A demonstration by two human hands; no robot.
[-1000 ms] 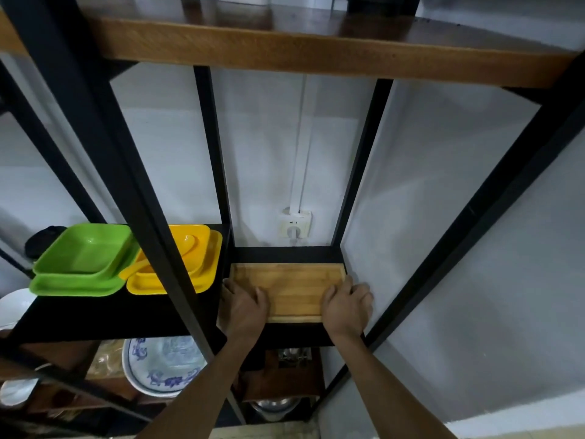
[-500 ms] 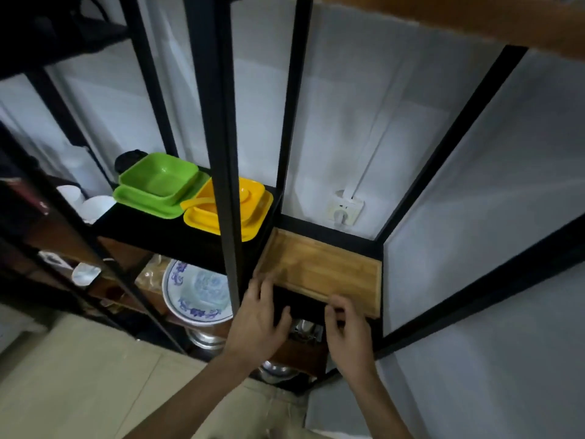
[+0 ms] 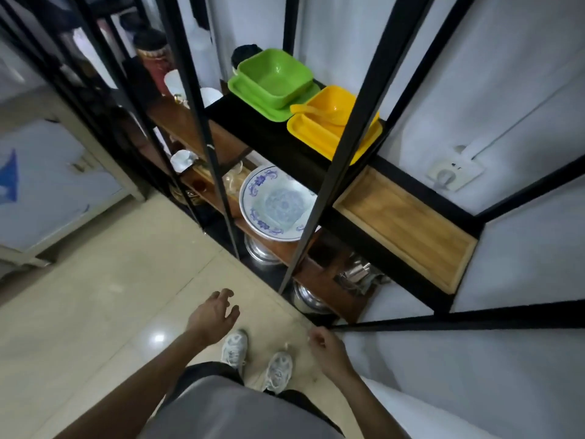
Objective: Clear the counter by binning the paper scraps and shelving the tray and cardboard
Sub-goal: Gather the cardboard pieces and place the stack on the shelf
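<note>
The wooden tray (image 3: 408, 229) lies flat on the black shelf at the right end of the metal rack (image 3: 316, 204), tight against the wall corner. Nothing touches it. My left hand (image 3: 212, 315) hangs over the floor well below the shelf, fingers spread and empty. My right hand (image 3: 324, 345) is low beside the rack's bottom rail, fingers loosely curled, holding nothing. No cardboard, paper scraps or bin are in view.
A green bowl on a plate (image 3: 273, 82) and a yellow bowl on a plate (image 3: 332, 122) share the tray's shelf. A blue-patterned dish (image 3: 275, 202), metal pots (image 3: 261, 251) and cups sit lower. A wall socket (image 3: 454, 172) is behind. My shoes (image 3: 256, 359) stand on beige tiles.
Both hands let go of the tray and dropped away from the shelf. The camera swung down and left, so the floor and my feet now show.
</note>
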